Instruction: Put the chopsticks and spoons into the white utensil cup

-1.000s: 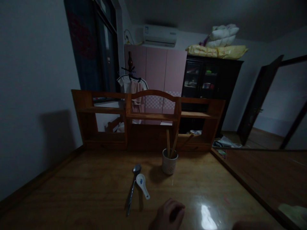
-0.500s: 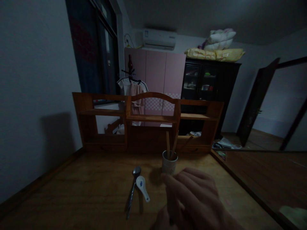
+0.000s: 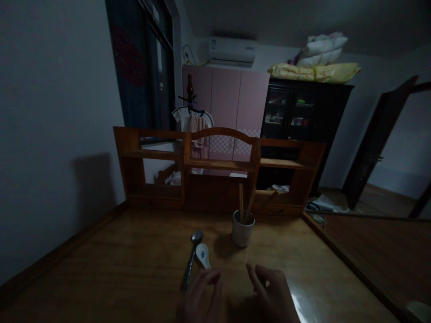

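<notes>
Low in the frame, the left hand [image 3: 202, 298] and right hand [image 3: 269, 294] hover over the wooden table [image 3: 117, 264], fingers loosely open, holding nothing. Just above the left fingertips lie a ceramic spoon [image 3: 203, 255] and metal spoon [image 3: 191, 258], flat for easy pickup; right of them, chopsticks [image 3: 245, 204] stand upright in a holder [image 3: 243, 231].

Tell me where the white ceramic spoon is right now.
In the head view the white ceramic spoon lies on the wooden table, just right of the metal spoon, left of the chopstick cup, with the left hand at its handle end.

A home bedroom: pink wardrobe [image 3: 225, 112], bedding [image 3: 314, 65] atop a dark cabinet [image 3: 303, 121].
</notes>
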The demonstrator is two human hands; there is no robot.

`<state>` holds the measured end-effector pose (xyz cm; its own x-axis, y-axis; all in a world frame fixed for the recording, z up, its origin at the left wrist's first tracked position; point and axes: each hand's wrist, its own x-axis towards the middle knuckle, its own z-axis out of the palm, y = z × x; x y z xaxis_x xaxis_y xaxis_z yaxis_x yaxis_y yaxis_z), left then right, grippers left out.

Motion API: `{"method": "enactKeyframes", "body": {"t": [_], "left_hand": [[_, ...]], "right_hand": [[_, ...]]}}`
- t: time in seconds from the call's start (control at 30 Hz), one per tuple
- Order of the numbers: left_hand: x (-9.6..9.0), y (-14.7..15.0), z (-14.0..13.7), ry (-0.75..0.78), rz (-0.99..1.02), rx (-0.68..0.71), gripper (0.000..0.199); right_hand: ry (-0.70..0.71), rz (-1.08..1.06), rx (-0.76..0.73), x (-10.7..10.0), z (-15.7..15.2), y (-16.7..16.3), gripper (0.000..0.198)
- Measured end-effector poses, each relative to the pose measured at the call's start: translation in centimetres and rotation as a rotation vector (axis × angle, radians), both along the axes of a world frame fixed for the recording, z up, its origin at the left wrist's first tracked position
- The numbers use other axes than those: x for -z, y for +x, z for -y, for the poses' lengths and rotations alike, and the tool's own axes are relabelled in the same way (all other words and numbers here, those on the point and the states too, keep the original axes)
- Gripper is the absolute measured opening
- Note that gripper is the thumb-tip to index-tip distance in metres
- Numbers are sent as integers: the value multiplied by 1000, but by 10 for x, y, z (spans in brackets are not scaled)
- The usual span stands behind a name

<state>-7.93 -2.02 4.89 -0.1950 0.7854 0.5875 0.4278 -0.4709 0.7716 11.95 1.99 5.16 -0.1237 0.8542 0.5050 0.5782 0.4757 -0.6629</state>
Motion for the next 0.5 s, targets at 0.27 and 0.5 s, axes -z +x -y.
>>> {"method": "enactKeyframes", "body": {"t": [0.27, 0.5], "left_hand": [[23, -73, -26, -341, -364, -504, 31], [33, -64, -30, -507, -559, -476, 26]], "right_hand": [[-270, -122, -29, 36, -1, -16, 57], [-28, 73, 62, 60, -4, -17, 58]]}}
